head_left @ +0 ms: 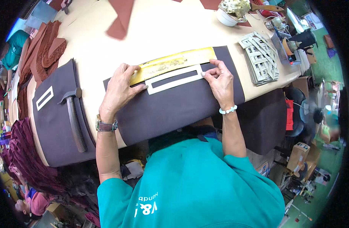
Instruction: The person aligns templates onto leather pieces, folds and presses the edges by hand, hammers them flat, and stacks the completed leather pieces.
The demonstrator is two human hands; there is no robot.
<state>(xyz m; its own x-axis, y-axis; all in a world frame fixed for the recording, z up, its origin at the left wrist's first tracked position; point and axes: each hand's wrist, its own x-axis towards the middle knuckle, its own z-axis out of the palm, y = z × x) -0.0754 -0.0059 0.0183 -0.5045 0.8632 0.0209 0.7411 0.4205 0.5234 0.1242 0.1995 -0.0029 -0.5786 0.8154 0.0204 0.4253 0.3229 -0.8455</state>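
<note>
Dark brown sheet material [167, 110] lies under both my hands at the table's near edge. Across its upper part rests a long yellow strip [174, 62] with worn dark marks. Just below it is a cream rectangular frame [173, 78] with a long slot. My left hand [123, 85] bends its fingers over the strip's left end, its thumb at the frame's left corner. At the other end, my right hand [220, 78] has its index finger by the strip's tip and its thumb on the frame's right end.
A hammer [74, 117] and a smaller cream frame [45, 98] lie on a dark stack [55, 133] at left. Slotted cream templates [260, 59] are piled at right, below a white bowl [229, 17] with a brush [267, 7]. Reddish-brown pieces [49, 49] lie upper left.
</note>
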